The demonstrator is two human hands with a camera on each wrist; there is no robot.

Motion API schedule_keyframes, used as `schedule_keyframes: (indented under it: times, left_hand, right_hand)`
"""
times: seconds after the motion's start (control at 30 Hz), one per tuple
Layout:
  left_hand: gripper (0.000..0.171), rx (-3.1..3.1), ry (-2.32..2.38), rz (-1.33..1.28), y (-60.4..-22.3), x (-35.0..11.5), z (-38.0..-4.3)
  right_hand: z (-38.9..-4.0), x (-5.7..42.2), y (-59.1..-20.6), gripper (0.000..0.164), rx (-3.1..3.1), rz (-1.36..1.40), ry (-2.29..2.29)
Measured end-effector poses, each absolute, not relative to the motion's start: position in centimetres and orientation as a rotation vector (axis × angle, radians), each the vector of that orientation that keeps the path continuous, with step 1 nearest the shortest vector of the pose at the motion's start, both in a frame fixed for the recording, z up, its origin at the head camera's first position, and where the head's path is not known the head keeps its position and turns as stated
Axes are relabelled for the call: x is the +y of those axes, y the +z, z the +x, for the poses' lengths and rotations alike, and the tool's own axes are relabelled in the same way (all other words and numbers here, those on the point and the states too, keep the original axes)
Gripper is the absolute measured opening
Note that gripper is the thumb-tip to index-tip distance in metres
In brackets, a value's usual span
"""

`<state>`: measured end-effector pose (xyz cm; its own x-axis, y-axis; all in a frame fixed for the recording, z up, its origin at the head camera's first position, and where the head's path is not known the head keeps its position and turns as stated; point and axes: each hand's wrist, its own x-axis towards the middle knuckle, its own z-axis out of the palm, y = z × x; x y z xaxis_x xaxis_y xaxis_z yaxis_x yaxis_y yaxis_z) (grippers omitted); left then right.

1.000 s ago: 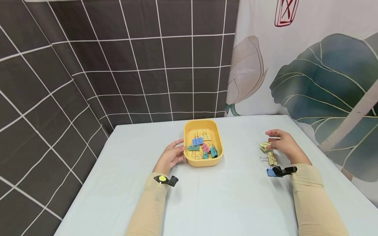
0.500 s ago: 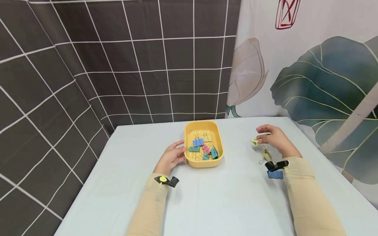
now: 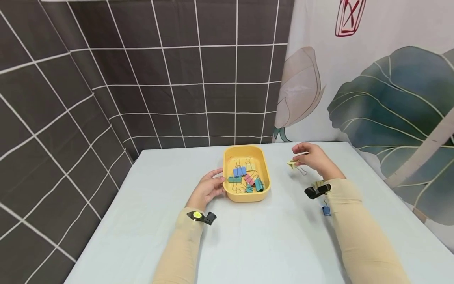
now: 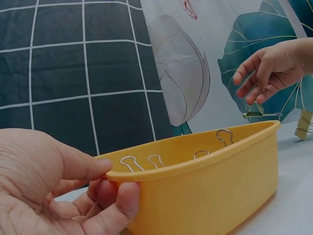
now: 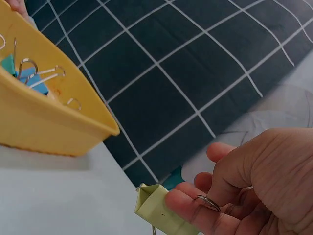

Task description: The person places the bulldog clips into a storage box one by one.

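My left hand (image 3: 207, 188) grips the near-left rim of a yellow plastic tray (image 3: 245, 197); in the left wrist view its thumb lies over the rim, with the fingers curled below. Inside are several binder clips, among them a blue one (image 3: 239, 171), a pink one (image 3: 249, 180) and a teal one (image 3: 235, 179). Right of the tray, above the table, my right hand (image 3: 313, 158) pinches a pale yellow binder clip (image 5: 164, 210) by its wire handle. The clip's far end is hidden by the fingers in the right wrist view.
Another yellow binder clip (image 3: 318, 184) lies partly hidden behind the right wrist camera. A blue binder clip (image 3: 326, 210) rests on the white table (image 3: 262, 244) beside the right forearm. A dark gridded cloth (image 3: 177, 79) and a printed curtain stand behind the table.
My right hand has lifted the yellow binder clip from beside the others and carried it left toward the tray. My left hand stays on the tray's rim.
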<state>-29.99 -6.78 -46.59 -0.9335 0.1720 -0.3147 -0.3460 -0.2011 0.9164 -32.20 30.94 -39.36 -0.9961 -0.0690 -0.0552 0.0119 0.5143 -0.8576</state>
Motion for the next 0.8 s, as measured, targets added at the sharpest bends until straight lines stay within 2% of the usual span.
schedule_keyframes:
  times: [0.8]
  left_hand:
    - [0.047, 1.722, 2.206, -0.195, -46.5, -6.8, -29.9]
  right_hand:
    - [-34.9, 23.2, -37.6, 0.034, 2.633, -0.203, -1.548]
